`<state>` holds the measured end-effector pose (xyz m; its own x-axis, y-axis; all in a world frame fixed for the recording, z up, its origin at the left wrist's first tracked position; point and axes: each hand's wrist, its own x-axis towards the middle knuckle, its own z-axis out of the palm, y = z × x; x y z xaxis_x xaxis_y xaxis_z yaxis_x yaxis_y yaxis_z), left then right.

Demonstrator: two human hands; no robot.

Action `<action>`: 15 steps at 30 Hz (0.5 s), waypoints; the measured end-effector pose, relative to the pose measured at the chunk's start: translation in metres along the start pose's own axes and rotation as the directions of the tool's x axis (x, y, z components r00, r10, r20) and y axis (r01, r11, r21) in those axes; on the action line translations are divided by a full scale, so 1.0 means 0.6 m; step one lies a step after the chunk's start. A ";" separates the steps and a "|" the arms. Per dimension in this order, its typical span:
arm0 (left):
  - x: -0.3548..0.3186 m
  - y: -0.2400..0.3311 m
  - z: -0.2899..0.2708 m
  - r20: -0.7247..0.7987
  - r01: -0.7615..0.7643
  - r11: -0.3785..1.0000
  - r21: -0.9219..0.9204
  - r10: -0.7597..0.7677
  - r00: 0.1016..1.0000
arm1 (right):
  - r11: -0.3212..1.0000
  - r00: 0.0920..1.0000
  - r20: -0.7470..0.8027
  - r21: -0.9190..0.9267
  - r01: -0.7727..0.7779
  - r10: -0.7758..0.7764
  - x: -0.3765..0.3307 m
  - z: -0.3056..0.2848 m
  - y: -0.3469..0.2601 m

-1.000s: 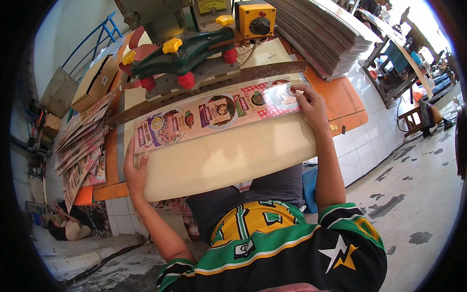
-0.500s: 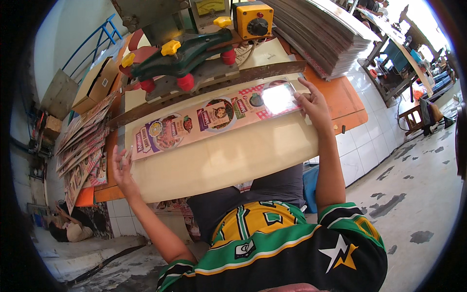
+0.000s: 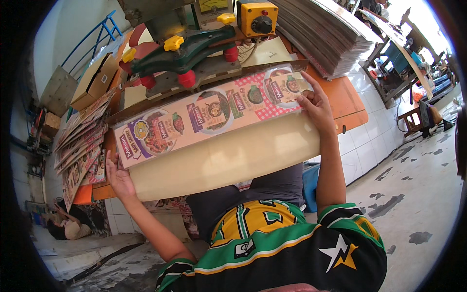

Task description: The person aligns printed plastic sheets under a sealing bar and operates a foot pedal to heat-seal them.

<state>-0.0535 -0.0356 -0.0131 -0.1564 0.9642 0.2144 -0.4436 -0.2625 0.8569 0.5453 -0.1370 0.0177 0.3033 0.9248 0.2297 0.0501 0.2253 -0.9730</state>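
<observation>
A long printed strip [image 3: 209,114] with food pictures and a red check pattern, in a clear glossy covering, lies tilted before me, its right end higher. My left hand [image 3: 119,177] has the lower left corner between thumb and fingers. At the other end, my right hand [image 3: 317,104] pinches the right edge, index finger stretched along it. Below the strip is a cream sheet [image 3: 228,163] that curves down over the table's front edge. Just beyond the strip's far edge runs the metal bar [image 3: 127,115] of a press with a green clamp frame [image 3: 194,56], red feet and yellow knobs.
Several printed strips lie in a loose pile [image 3: 82,141] at the left, beside an open cardboard box [image 3: 95,80]. A tall stack of sheets [image 3: 326,36] stands at the far right. A yellow control box [image 3: 258,18] sits behind the press. The orange tabletop [image 3: 348,104] ends at right.
The printed strip has risen and come closer, shifting left at its left end. Both hands moved with it, and the bright glare on its right end is gone.
</observation>
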 end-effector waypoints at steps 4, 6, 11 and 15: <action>-0.006 -0.008 0.027 0.044 -0.071 0.983 0.172 0.064 0.997 | 0.998 0.998 0.011 0.021 0.055 -0.055 0.001 0.004 0.003; -0.008 -0.008 0.020 0.079 -0.052 0.980 0.190 0.037 0.996 | 0.999 1.000 0.010 0.028 0.025 -0.025 -0.001 0.010 0.000; -0.005 -0.018 -0.013 0.079 -0.070 0.985 0.161 0.058 0.995 | 1.000 0.999 0.031 -0.014 -0.010 0.011 0.006 -0.011 0.031; -0.009 -0.015 -0.015 0.090 -0.084 0.988 0.130 0.073 0.993 | 1.000 0.999 0.036 -0.021 -0.019 0.019 0.003 -0.012 0.027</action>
<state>-0.0566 -0.0390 -0.0260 -0.1079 0.9420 0.3177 -0.3106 -0.3355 0.8894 0.5532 -0.1341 0.0024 0.2696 0.9395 0.2114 0.0643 0.2015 -0.9774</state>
